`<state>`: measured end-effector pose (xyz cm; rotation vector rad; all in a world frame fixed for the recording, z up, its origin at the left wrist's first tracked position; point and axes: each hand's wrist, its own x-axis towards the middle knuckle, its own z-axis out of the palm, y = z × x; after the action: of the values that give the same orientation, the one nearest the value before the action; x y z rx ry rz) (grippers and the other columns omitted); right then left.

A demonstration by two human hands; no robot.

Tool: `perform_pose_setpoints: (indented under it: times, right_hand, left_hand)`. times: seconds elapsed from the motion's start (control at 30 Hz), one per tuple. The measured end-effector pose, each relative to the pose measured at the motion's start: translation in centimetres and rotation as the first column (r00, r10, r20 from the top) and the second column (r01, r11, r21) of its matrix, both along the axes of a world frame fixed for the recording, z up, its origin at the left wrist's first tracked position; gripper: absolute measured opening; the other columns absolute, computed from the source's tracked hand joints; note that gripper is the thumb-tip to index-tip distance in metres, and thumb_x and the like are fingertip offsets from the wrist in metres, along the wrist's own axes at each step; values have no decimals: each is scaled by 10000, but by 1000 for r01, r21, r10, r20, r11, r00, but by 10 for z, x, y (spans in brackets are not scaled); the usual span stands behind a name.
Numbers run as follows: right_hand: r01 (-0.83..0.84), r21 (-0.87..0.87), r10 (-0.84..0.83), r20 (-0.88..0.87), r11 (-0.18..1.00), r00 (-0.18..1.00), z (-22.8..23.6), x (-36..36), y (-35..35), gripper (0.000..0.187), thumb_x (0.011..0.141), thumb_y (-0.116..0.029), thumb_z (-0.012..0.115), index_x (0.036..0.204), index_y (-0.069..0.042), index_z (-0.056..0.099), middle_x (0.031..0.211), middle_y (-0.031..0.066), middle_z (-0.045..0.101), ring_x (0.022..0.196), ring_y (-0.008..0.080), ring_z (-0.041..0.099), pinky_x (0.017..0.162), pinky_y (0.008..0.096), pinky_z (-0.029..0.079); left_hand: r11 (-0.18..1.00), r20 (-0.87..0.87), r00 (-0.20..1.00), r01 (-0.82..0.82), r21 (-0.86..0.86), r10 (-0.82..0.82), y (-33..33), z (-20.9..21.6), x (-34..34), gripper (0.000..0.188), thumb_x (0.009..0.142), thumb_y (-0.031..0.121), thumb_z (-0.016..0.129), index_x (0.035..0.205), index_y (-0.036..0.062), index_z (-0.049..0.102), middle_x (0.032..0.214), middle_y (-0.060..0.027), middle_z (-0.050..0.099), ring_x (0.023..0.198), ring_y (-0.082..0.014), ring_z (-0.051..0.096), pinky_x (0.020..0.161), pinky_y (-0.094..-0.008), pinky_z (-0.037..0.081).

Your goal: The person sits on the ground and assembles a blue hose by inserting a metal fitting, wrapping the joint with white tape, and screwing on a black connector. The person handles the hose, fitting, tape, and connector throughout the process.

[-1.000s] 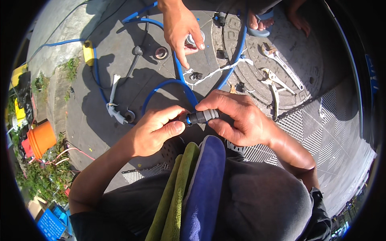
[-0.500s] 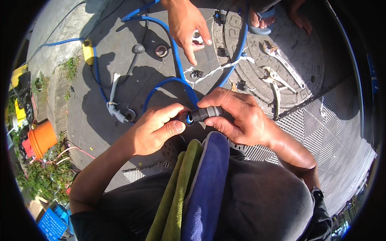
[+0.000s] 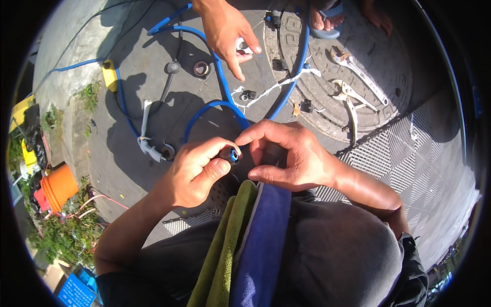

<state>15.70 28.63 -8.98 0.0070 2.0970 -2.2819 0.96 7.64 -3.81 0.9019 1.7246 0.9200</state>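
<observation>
Grey ground [image 3: 115, 187] spreads under everything, partly sunny and partly in shadow. A big round cover [image 3: 396, 77] is set in it at the upper right. A thick blue cord [image 3: 225, 82] bends and loops across the ground in front of the person. A purple towel [image 3: 266, 230] and a green towel [image 3: 225, 250] show side by side, just below the hands.

The right hand [image 3: 294, 156] is curled, with its thumb and fingers around a dark piece. The left hand [image 3: 194, 174] pinches a small black piece between thumb and fingers. The right pointing finger comes very close to the left hand, and it is hard to tell if they touch. Another person's hand [image 3: 227, 38] points down and holds something white [image 3: 243, 46].

A silver wrench [image 3: 360, 77] lies on the round cover, with pliers [image 3: 353, 102] next to it.

The dark tube [image 3: 272, 154] in the right hand sits in shade, mostly hidden, so its far end cannot be seen. The black end piece [image 3: 230, 155] in the left hand is short and round. Its open end faces the right hand, with bright blue and something shiny inside. The two pieces are apart.
</observation>
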Motion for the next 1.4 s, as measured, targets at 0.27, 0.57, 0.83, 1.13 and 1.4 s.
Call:
perform_pose_setpoints:
  times: [0.27,0.57,0.83,1.13,1.4]
  right_hand:
    - [67,102,-47,-187,993,981,-1,-14,-13,528,785,-75,873,1268,-89,662,831,55,675,703,216,699,607,350,549]
    - [184,184,-111,-347,966,931,-5,-20,-18,386,824,-105,859,1174,-64,703,867,68,697,718,207,702,605,341,555]
    - [125,-174,-115,65,977,991,-3,-3,6,371,859,13,696,1224,-22,642,1011,94,671,877,159,667,772,317,536]
    - [177,41,-160,-274,983,948,8,-12,14,367,803,86,625,1162,9,619,1091,154,666,1047,344,649,922,417,529]
    - [188,45,-168,-281,981,945,4,-13,14,349,813,92,626,1152,11,629,1065,152,667,1029,335,655,898,411,528]
  left_hand:
    - [983,243,953,-180,-21,180,-7,-2,6,310,1071,247,624,1198,-32,675,947,-44,662,838,-113,569,766,-279,476]
    - [969,461,857,-245,-24,228,-8,-2,5,433,1067,335,665,1221,-69,681,960,-1,644,814,-64,529,723,-232,435]
    - [976,408,890,-214,-25,206,-8,0,2,525,1042,453,683,1225,-39,704,909,35,609,762,-28,462,654,-209,348]
    - [986,480,862,-163,-37,160,-4,7,-5,630,1047,531,629,1342,-26,607,940,30,558,736,-50,421,691,-215,347]
    - [984,495,861,-168,54,120,-10,-5,-5,693,1053,598,567,1331,-35,621,955,8,581,738,-39,426,643,-219,340]
